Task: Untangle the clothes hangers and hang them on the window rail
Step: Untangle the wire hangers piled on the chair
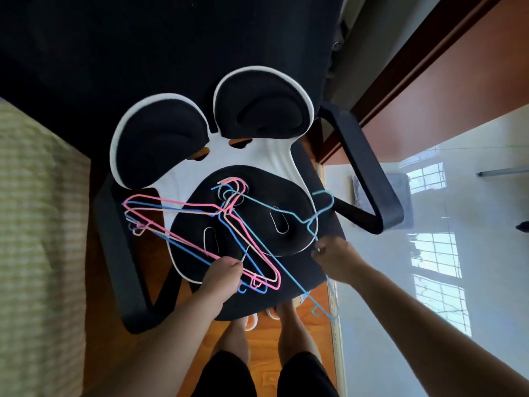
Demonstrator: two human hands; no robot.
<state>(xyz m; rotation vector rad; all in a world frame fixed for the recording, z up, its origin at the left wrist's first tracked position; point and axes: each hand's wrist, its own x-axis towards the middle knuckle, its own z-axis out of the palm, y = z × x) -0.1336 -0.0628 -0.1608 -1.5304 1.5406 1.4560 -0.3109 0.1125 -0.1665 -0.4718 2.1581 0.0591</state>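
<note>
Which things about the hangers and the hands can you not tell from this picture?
- Head view: how many hangers are in the bundle; the wires overlap.
- Head view: left hand fingertips, curled under the hand.
- Head view: window rail, outside the picture.
- Head view: right hand grip on the light blue hanger, blurred.

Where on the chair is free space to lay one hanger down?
Free: the black seat edge between the cushion and the right hand. Crowded: the cushion's middle and left, under the hanger tangle the left hand grips.
</note>
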